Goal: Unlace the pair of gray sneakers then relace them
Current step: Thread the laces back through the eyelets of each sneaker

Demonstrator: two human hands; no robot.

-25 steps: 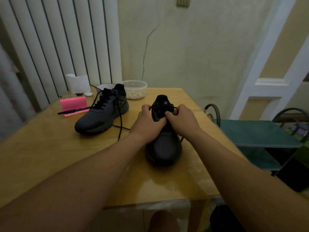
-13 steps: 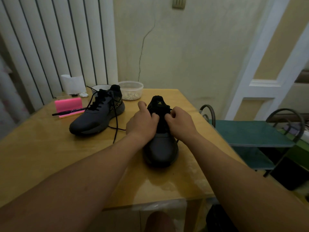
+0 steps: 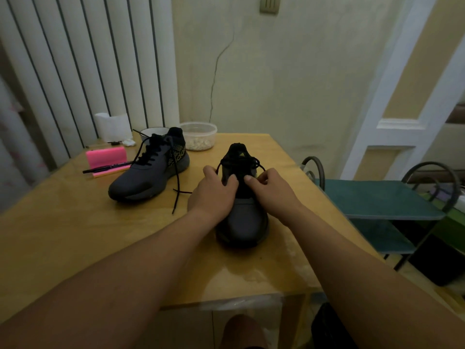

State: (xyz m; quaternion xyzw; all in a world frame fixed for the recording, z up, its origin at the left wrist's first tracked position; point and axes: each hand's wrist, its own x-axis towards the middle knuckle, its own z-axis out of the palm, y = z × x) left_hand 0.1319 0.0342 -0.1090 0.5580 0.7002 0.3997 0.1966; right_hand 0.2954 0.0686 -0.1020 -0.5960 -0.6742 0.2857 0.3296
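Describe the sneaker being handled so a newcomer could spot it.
On the wooden table, look toward the right edge. That gray sneaker points its toe at the camera, left hand and right hand pinching its black lace; the other sneaker sits side-on by the pink block, untouched.

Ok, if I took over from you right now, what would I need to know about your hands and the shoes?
Left hand: fingers curled on the near sneaker's black lace, beside the tongue.
Right hand: pinches the same lace on the other side.
Near sneaker: on the table, toe toward you.
Far sneaker: further left, lace threaded, ends loose and untied on the table.
Done: I cannot tell whether this is unlacing or relacing.
Left: probably finish the near sneaker's top rows, then deal with the loose ends.
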